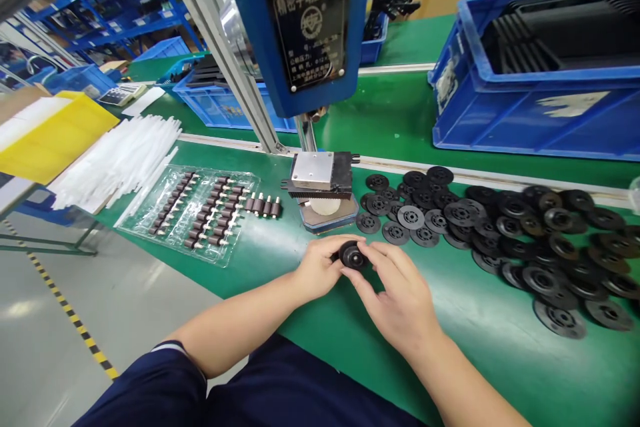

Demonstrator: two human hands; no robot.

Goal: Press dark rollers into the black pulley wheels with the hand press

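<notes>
Between both hands is a small round black part (353, 255) with a raised centre, held just in front of the press. My left hand (323, 268) grips its left side with thumb and fingers. On the other side, my right hand (395, 290) pinches the rim between thumb and fingertips. Behind them stands a blue hand press (305, 33), with a silver block (313, 169) on a black plate over its base. Many flat black discs (411, 217) lie in a heap to the right. Brown rollers with pale shaft ends (215, 213) rest in a clear tray at the left.
Several loose rollers (263, 205) lie between tray and press. A blue bin (540, 93) of black parts stands at the back right. White tubes (120, 157) and a yellow box (60, 133) are at far left. A metal post (220, 40) rises behind the press.
</notes>
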